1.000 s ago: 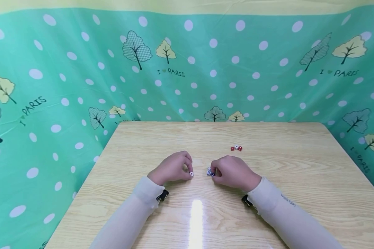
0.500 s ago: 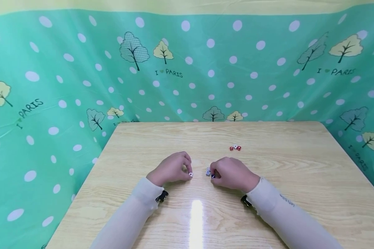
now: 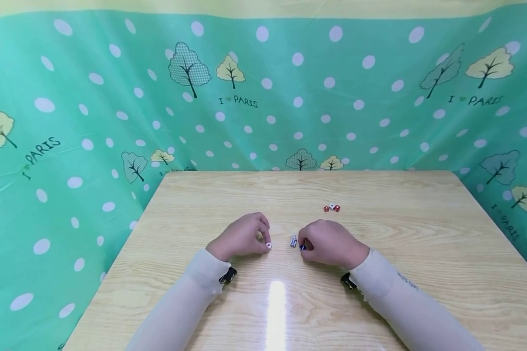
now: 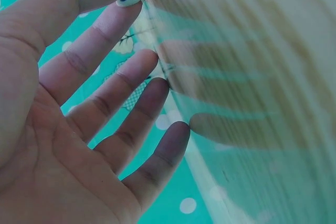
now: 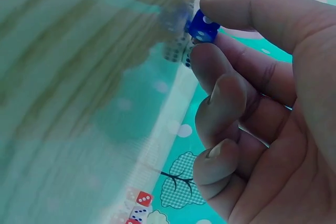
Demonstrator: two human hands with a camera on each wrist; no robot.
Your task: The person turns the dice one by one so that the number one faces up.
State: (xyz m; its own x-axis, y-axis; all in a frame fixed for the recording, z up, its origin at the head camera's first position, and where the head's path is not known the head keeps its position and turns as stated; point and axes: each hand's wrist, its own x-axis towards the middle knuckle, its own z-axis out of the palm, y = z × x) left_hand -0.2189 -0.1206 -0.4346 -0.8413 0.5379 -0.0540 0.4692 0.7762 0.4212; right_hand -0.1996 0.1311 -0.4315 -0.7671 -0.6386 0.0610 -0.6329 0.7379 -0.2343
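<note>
The left hand (image 3: 242, 236) grips a small white die (image 3: 269, 245) between thumb and index finger; in the left wrist view, its other three fingers are extended and spread apart. The right hand (image 3: 331, 243) pinches a blue die (image 5: 203, 26) with white pips between thumb and fingertip, the outer fingers curled toward the palm. Both hands are positioned low over the wood-grain desk (image 3: 193, 195), facing each other. Two white dice (image 3: 293, 242) with blue pips sit between the hands, one just behind the other, near the blue die. Farther back on the desk, beyond the right hand, a rear white die (image 3: 332, 206) is located between a left red die (image 3: 326, 208) and a right red die (image 3: 337, 208). A green dotted curtain (image 3: 246, 141) printed with trees lines the back of the desk.
</note>
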